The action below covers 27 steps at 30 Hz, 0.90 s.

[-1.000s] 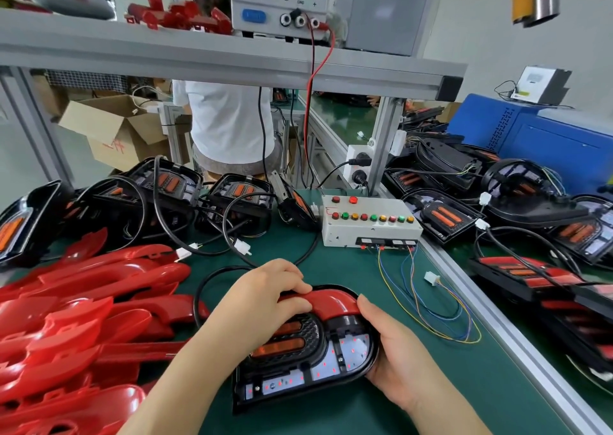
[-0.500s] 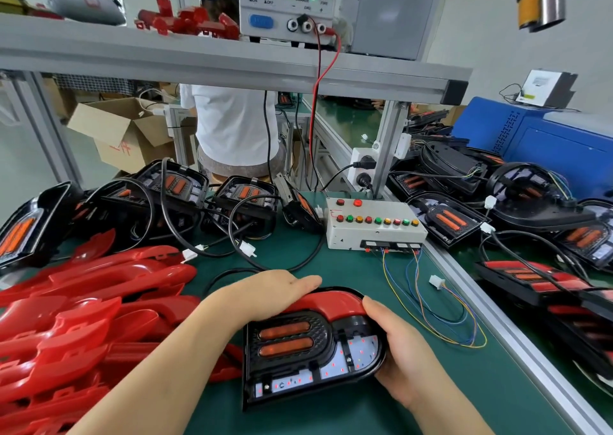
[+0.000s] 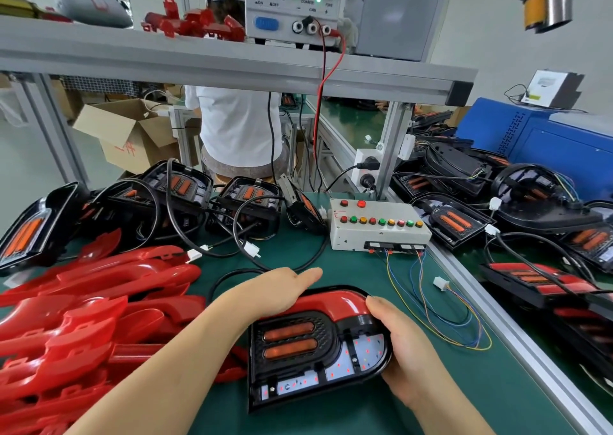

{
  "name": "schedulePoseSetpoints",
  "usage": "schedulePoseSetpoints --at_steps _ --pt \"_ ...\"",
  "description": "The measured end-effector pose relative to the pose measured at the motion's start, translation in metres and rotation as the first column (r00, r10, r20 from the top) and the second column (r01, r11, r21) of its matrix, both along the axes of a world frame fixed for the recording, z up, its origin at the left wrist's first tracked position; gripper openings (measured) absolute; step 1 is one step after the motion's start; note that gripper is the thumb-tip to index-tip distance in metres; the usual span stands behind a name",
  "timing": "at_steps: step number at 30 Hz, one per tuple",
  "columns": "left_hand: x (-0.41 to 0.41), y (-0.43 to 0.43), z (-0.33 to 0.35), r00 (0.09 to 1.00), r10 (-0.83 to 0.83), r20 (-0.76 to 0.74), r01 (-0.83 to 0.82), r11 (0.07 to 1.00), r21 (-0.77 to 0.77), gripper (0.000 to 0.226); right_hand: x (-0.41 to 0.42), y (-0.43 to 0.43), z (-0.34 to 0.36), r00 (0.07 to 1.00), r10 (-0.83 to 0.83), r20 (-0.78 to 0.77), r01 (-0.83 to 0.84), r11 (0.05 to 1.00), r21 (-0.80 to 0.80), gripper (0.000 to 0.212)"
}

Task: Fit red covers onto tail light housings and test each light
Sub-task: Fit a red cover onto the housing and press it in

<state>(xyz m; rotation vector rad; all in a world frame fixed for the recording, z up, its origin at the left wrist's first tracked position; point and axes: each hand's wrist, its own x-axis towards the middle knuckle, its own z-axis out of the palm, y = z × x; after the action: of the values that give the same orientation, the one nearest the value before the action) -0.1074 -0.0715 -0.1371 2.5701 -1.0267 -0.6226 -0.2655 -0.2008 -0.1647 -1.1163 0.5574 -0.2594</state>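
Left hand [image 3: 277, 292] is flat, fingers straight, palm pressing down on the red cover [image 3: 335, 302] where it arcs over the housing's top-left corner. Nothing pinched, just load to seat it. Right hand [image 3: 403, 345] wraps the housing [image 3: 326, 332] at its rounded right edge, fingers curled under, thumb on the cover's end, so the shell can't slide on the bench mat [image 3: 331, 418] while I push. Cover runs along the top rim only; the amber lenses and LED board below it are exposed. It looks seated at the right bend; the left end is under my palm, so I can't tell if it's clipped. My read: fitting nearly done, test not begun. Housing lies flat, face up, right in front of me, since pressing wants a hard backing. Spare covers [image 3: 83, 305] are heaped just to the left, beside the pressing hand. Test box [image 3: 378, 227] sits beyond the housing; its coloured leads end in a white plug [image 3: 440, 283] lying loose on the mat to the right, mated to nothing. Bare housings [image 3: 245, 199] queue along the back-left, and finished lights [image 3: 537, 282] with red trim stack on the right, so flow likely goes left to right. Power supply [image 3: 295, 3] on the shelf shows a green lamp; the rig is probably live.
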Motion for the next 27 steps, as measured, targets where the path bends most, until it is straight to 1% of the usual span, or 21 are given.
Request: schedulePoseSetpoints --at_steps 1,2,4,5,6,7,8,9,10,11,13,15,18,21,25,26,27 --pt "-0.003 -0.002 0.000 1.000 -0.002 0.018 0.001 1.000 0.014 0.054 -0.001 0.000 0.000 1.000 0.000 -0.012 0.000 1.000 -0.001 0.028" --pt "-0.005 -0.004 0.000 1.000 0.006 0.029 -0.006 1.000 0.008 0.056 -0.001 -0.001 0.000 1.000 0.005 -0.028 -0.004 1.000 0.001 0.031" --pt "-0.008 -0.005 -0.002 0.999 0.039 0.020 -0.039 0.999 -0.011 0.069 -0.002 -0.002 0.000 0.998 0.012 -0.058 -0.012 1.000 0.009 0.036" --pt "-0.008 -0.005 -0.004 0.998 0.032 0.051 -0.031 0.999 -0.016 0.071 -0.003 -0.002 0.001 0.998 0.018 -0.068 -0.017 1.000 0.015 0.039" --pt "-0.008 -0.006 -0.005 0.995 0.016 0.100 -0.016 1.000 0.002 0.064 -0.003 -0.002 0.002 0.997 0.024 -0.074 -0.023 1.000 0.018 0.042" --pt "-0.009 -0.005 -0.006 0.987 -0.003 0.160 -0.006 0.999 0.051 0.051 -0.003 -0.001 0.003 0.997 0.030 -0.073 -0.029 0.999 0.016 0.045" --pt "-0.011 -0.003 -0.004 0.972 -0.038 0.231 0.021 0.997 0.074 0.046 -0.003 -0.001 0.004 0.997 0.035 -0.064 -0.035 0.999 0.009 0.046" --pt "-0.013 -0.002 -0.005 0.944 -0.096 0.315 0.068 0.993 0.099 0.059 -0.002 0.000 0.005 0.998 0.038 -0.052 -0.038 0.999 -0.005 0.047" --pt "-0.013 -0.001 -0.006 0.929 -0.118 0.350 0.089 0.991 0.097 0.070 -0.002 0.001 0.005 0.999 0.036 -0.041 -0.037 0.999 -0.023 0.049" --pt "-0.011 -0.002 -0.009 0.920 -0.123 0.372 0.097 0.991 0.088 0.074 -0.001 0.001 0.006 0.999 0.029 -0.032 -0.031 0.999 -0.042 0.052" --pt "-0.013 -0.002 -0.009 0.907 -0.116 0.404 0.084 0.992 0.095 0.076 -0.001 0.001 0.006 1.000 0.019 -0.022 -0.020 0.998 -0.054 0.052" --pt "-0.011 -0.002 -0.011 0.910 -0.091 0.405 0.066 0.995 0.073 0.077 -0.002 0.000 0.006 0.999 0.040 -0.031 -0.040 0.999 -0.001 0.049" --pt "-0.009 -0.001 -0.007 0.894 -0.060 0.444 0.038 0.998 0.058 0.080 -0.006 -0.005 0.005 0.997 0.071 -0.020 -0.069 0.996 0.063 0.051" --pt "-0.015 -0.003 -0.005 0.864 -0.062 0.499 0.033 0.997 0.067 0.085 -0.009 -0.007 0.004 0.997 0.078 0.020 -0.078 0.997 -0.007 0.045" --pt "-0.024 -0.007 -0.009 0.850 -0.055 0.524 0.032 0.998 0.052 0.083 -0.008 -0.009 0.003 0.998 0.006 0.066 -0.003 0.999 -0.054 0.040" --pt "-0.026 -0.008 -0.011 0.869 -0.014 0.494 0.010 1.000 0.010 0.078 -0.008 -0.009 0.003 0.998 -0.009 0.069 0.014 0.998 -0.062 0.038" --pt "-0.026 -0.009 -0.013 0.899 0.053 0.434 -0.023 0.997 -0.075 0.068 -0.008 -0.010 0.003 0.997 -0.017 0.074 0.022 0.997 -0.069 0.037"
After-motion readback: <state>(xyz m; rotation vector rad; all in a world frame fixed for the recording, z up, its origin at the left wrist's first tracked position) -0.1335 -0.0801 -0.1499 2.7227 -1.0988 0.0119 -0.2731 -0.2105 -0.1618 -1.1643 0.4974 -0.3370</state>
